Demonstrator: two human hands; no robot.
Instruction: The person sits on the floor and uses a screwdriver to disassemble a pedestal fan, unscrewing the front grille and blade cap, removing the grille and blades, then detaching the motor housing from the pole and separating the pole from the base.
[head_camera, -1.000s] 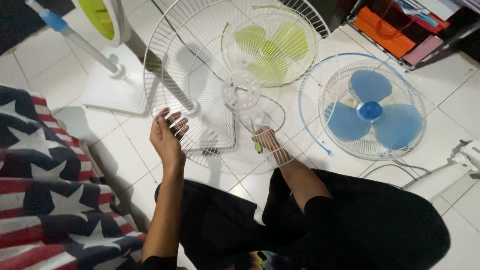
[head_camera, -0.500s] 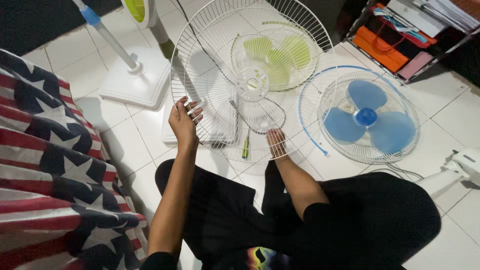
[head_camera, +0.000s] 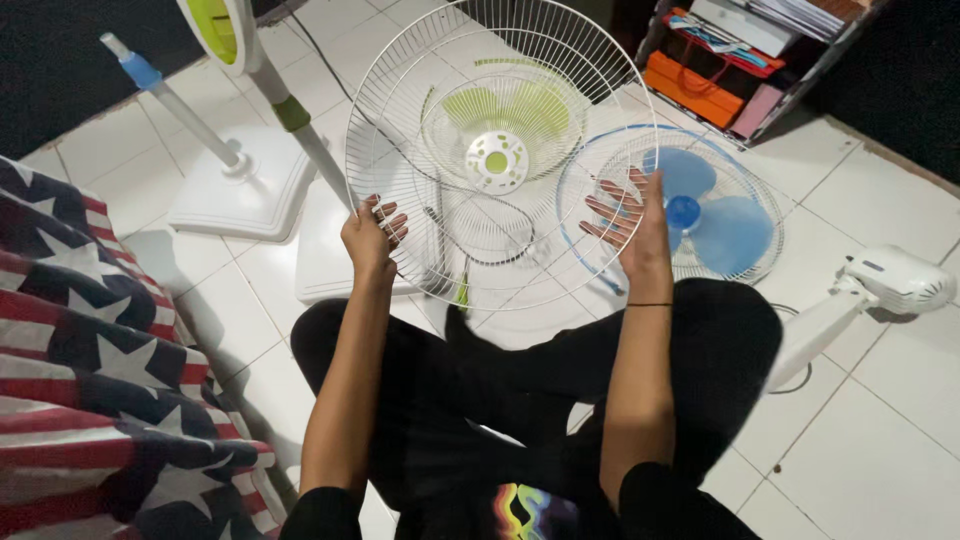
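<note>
Black trousers, black top, thin wristband (head_camera: 650, 304).

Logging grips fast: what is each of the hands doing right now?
Left hand: closed on the white wire fan guard rim.
Right hand: fingers spread, pressed against the guard's opposite rim.
</note>
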